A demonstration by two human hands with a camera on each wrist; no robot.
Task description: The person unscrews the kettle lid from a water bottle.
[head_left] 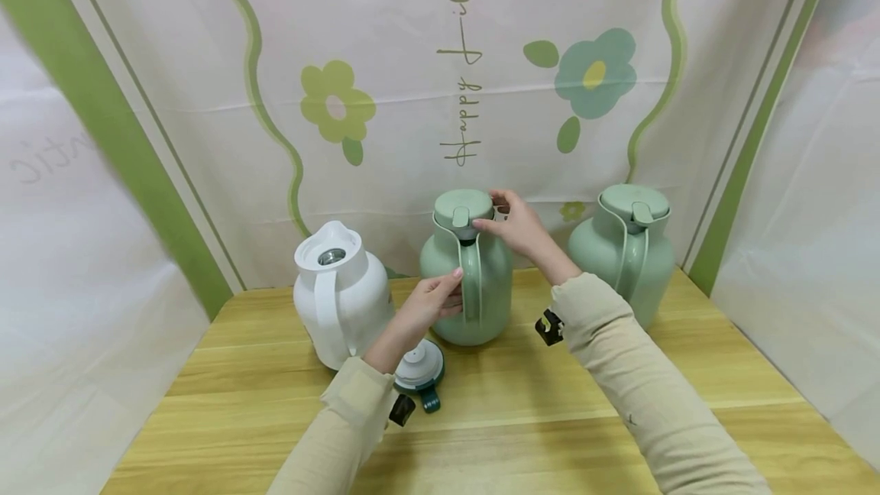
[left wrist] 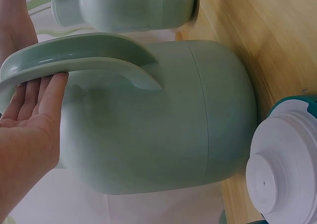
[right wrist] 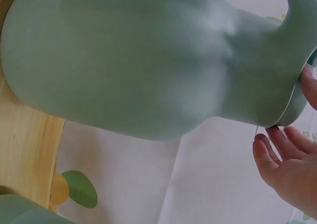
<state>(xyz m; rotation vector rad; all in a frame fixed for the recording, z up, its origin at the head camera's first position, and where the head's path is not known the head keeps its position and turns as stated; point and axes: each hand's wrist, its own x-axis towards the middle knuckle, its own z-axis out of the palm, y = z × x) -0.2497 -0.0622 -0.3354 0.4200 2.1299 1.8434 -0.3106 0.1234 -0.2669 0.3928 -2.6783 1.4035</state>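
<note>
Near the table's [head_left: 502,426] back edge, the middle green jug [head_left: 493,296] is held at its handle [head_left: 471,285] by the left hand [head_left: 426,305], its lid [head_left: 464,203] pinched by the right hand [head_left: 520,229], only the white jug [head_left: 363,300] uncovered

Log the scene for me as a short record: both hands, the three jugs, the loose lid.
left hand: holds the handle of the middle green jug
right hand: pinches that jug's lid
middle green jug: upright; cannot tell whether lid is fully seated
right green jug: upright, lid on
white jug: upright, mouth uncovered
loose lid: on table, white side up
</note>
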